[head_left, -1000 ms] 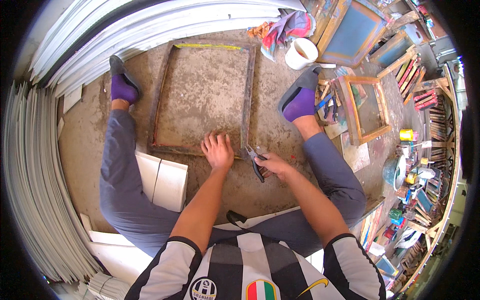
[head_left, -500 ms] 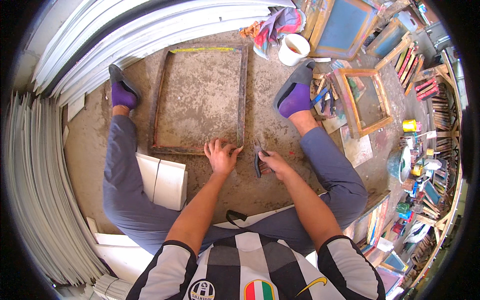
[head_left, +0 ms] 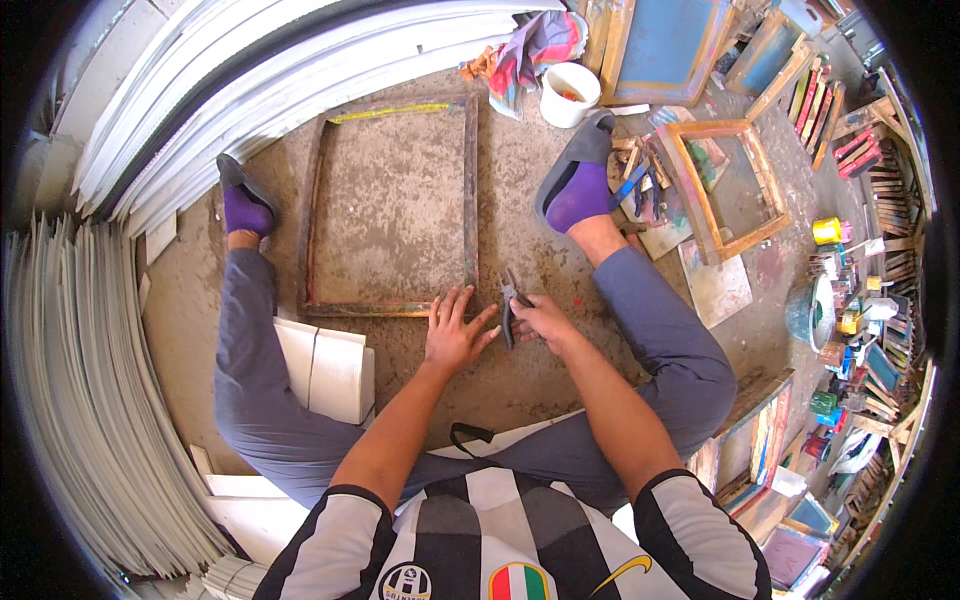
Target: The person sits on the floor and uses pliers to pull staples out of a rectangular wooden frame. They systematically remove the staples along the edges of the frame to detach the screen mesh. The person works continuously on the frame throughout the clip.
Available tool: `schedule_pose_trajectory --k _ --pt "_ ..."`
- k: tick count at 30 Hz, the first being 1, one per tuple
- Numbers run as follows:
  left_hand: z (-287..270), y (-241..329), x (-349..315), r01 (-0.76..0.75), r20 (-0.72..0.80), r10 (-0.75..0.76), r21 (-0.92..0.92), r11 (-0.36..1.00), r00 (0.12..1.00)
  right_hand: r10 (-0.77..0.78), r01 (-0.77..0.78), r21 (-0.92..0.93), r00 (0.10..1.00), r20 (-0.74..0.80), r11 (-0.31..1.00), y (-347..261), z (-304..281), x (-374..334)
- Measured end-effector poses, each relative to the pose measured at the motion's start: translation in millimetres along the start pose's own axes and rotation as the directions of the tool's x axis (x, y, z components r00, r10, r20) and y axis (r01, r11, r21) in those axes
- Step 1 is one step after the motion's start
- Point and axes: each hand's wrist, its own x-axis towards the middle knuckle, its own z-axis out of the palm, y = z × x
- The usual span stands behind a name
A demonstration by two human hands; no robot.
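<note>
A dark, worn wooden frame (head_left: 312, 215) lies flat on the floor between my feet, with a yellow-stained far side. My left hand (head_left: 456, 335) is at its near right corner, fingers spread, with the fingertips over or on the near bar. Just right of that corner, my right hand (head_left: 543, 322) grips a pair of pliers (head_left: 507, 318) by its dark handles. The jaws point away from me and stand apart from the frame. Whether anything small is between the jaws, I cannot make out.
Tall stacks of white sheets (head_left: 90, 400) line the left and far sides. A white bucket (head_left: 570, 95) stands beyond my right foot. Right of that foot are loose tools (head_left: 640, 185) and an orange-stained wooden frame (head_left: 730, 245). A bundle of white boards (head_left: 325, 370) lies by my left leg.
My left hand has come off its pinch at the frame's corner, shifting slightly nearer and right with fingers spread. The pliers stay in my right hand, tilted a little differently. The view has shifted slightly.
</note>
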Motion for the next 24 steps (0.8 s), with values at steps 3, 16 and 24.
schedule_pose_trajectory --k 3,16,24 --pt "-1.7 2.2 0.9 0.261 -0.069 -0.274 -0.154 0.953 0.959 0.031 -0.029 -0.024 0.994 0.105 0.999 -6.5 4.0 1.1" --pt "-2.0 -1.5 13.9 0.456 -0.225 -0.486 -0.172 0.873 0.845 0.211 -0.189 -0.097 0.919 0.333 0.977 -33.0 7.2 42.2" --pt "2.0 -14.5 35.5 0.418 -0.272 -0.461 -0.202 0.886 0.845 0.247 -0.207 -0.149 0.904 0.349 0.967 -36.8 -4.1 57.8"
